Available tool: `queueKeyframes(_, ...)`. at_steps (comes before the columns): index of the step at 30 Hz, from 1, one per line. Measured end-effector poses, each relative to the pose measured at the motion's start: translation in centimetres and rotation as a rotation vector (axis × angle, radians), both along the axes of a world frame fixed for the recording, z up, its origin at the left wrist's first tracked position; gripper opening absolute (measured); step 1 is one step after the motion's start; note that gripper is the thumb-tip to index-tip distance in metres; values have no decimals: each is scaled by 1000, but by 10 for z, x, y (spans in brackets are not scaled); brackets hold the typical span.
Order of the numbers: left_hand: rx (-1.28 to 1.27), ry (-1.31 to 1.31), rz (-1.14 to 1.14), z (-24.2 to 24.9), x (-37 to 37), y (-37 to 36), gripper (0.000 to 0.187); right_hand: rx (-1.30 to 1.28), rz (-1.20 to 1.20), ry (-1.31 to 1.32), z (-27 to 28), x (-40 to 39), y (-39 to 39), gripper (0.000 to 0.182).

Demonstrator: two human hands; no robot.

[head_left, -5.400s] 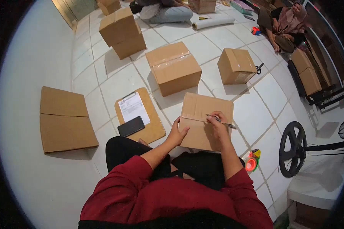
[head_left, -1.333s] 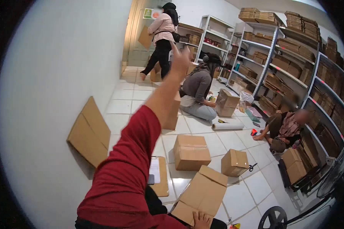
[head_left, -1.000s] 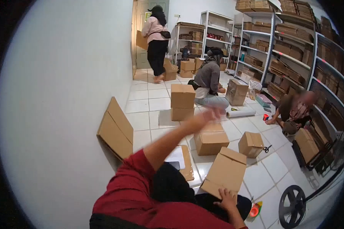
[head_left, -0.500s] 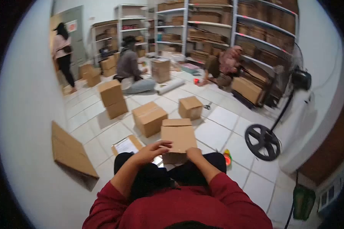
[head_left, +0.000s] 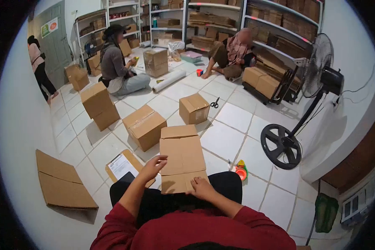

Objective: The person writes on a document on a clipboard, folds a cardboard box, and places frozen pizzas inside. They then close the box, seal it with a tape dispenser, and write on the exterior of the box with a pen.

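Note:
A cardboard box point(head_left: 182, 153) lies in front of me over my lap, its panels looking flat, with a crease across the part nearest me. My right hand point(head_left: 203, 188) rests on its near flap at the right corner, fingers bent over the edge. At the box's left edge is my left hand point(head_left: 153, 167), fingers apart and holding nothing. Beyond the box stand a taped carton point(head_left: 144, 127) and a smaller carton point(head_left: 194, 108). A clipboard with a paper point(head_left: 123, 167) lies left of my knees, a dark phone-like object on it.
Scissors point(head_left: 214, 103) and a tape dispenser point(head_left: 240, 171) lie on the floor. A fan point(head_left: 284, 143) stands at right; a folded cardboard sheet point(head_left: 64, 181) leans at left. Two people sit further back, another stands by the door. Shelves point(head_left: 214, 26) hold cardboard.
The box in front of me now looks flatter and longer, its near flap spread toward me. My left hand has come off its top to the left edge. The view has shifted.

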State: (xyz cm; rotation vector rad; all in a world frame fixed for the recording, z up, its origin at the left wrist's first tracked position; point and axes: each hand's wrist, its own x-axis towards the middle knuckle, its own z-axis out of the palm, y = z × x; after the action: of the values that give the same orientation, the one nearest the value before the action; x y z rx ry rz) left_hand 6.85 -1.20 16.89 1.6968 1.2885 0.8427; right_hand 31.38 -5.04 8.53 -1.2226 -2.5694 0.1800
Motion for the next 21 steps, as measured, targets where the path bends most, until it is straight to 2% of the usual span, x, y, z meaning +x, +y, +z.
queueKeyframes(1,25,67,17,-21,5,15,37,-116,51,28,-8,1,4,52)
queueKeyframes(2,151,244,10,-36,12,26,40,-121,251,-21,-68,7,32,54)
queueKeyframes(3,257,427,-9,-50,17,33,43,-141,618,-283,-19,12,39,45)
queueKeyframes(4,182,660,-25,-63,24,34,54,-329,500,-215,-48,19,52,31)
queueKeyframes(5,33,857,-53,-62,35,27,67,-450,437,-87,-16,19,54,24)
queueKeyframes(6,-69,934,-89,-70,39,18,72,-564,375,53,20,19,56,17)
queueKeyframes(7,-59,880,-12,-100,41,12,83,-1047,-18,-32,34,15,70,25)
queueKeyframes(8,-114,882,-23,-104,39,7,83,-908,-37,-205,39,10,87,32)
queueKeyframes(10,-54,819,19,-92,36,7,86,-452,-15,-30,20,8,96,31)
queueKeyframes(11,-73,820,22,-92,36,6,86,-468,-5,-32,13,0,104,31)
queueKeyframes(13,-27,775,90,-95,37,5,91,-115,251,-63,2,-17,116,34)
queueKeyframes(17,-64,737,123,-99,34,4,93,-167,294,-176,4,-32,129,30)
queueKeyframes(19,-46,737,125,-98,34,4,95,3,358,-87,3,-31,133,26)
queueKeyframes(21,-54,725,124,-98,35,5,93,1,391,-71,-1,-30,139,25)
